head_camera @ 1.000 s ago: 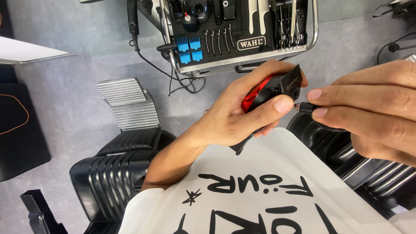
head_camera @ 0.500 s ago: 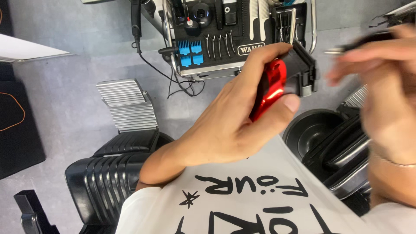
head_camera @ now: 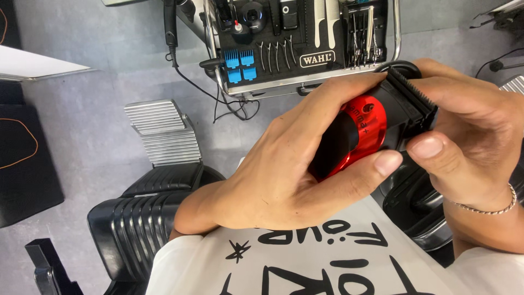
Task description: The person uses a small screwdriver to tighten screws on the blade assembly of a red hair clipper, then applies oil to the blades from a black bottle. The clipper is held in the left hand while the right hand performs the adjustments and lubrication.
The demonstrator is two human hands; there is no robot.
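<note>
My left hand (head_camera: 284,175) is wrapped around a red and black hair clipper (head_camera: 360,134), thumb under its red body. At the clipper's toothed blade end, my right hand (head_camera: 469,136) grips the black head (head_camera: 406,106) between thumb and fingers. A thin bracelet sits on my right wrist. Both hands are held above my white printed shirt (head_camera: 327,262).
A metal trolley tray (head_camera: 305,82) with combs, scissors, clips and blue guards stands at the top. Black barber chairs sit lower left (head_camera: 142,218) and right (head_camera: 415,213), with a ribbed metal footrest (head_camera: 164,131) on the grey floor. A black cable trails from the trolley.
My hands and the clipper have come closer to the camera. My right hand, blurred and apart half a second ago, now grips the clipper's blade end.
</note>
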